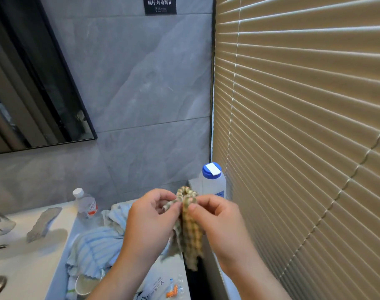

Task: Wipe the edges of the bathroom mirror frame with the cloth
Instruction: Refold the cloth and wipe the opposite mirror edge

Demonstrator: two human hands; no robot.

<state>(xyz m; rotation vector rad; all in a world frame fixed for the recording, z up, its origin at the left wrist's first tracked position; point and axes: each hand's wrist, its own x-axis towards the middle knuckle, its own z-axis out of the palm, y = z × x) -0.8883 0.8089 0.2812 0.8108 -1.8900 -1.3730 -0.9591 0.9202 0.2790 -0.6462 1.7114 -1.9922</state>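
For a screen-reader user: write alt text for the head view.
Both hands, left hand and right hand, pinch a checked cloth bunched between them over a bathroom counter. The black mirror frame hangs upper left, untouched. Behind stand two bottles; a striped towel lies on the counter, blinds on the right.

Beige slatted blind [303, 126], blue-capped bottle [213, 180] — small water bottle [86, 203], striped blue towel [96, 250]

Below you runs a pale countertop [61, 252]. On it you have a small water bottle [86, 205] with a white cap standing upright, a crumpled blue striped towel [96, 247] just beside it, a paper cup [86, 285] against the towel's near edge, and a taller blue-capped bottle [211, 180] by the blinds.
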